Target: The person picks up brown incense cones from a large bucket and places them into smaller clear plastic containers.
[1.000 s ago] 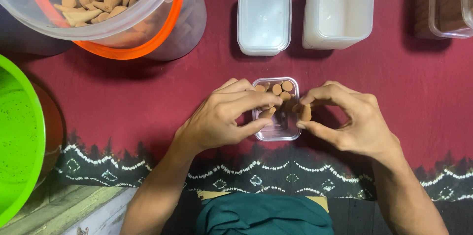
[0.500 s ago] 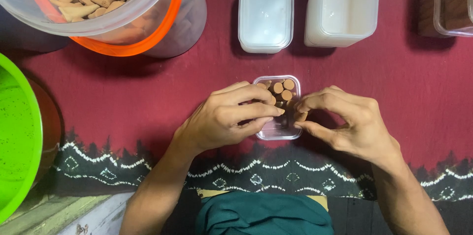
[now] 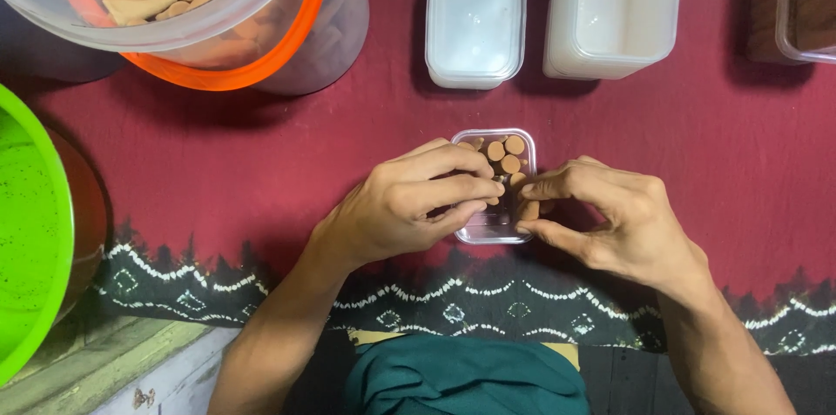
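On the red cloth (image 3: 261,162), bucket (image 3: 218,23) of cones at 11 o'clock, lidded tubs (image 3: 475,23) at 12. Centre: small clear box (image 3: 501,197), part-filled. Left hand (image 3: 401,206) and right hand (image 3: 610,219) have their fingers pinched on brown cones (image 3: 505,154) inside it. Step judged: packing. Next calls for snug, upright seating.

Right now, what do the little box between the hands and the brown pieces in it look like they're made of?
The small box looks like clear, glossy plastic: the cloth shows through its walls. The brown pieces look matte and tan, like dried clay or pressed powder, though the material cannot be told for sure.
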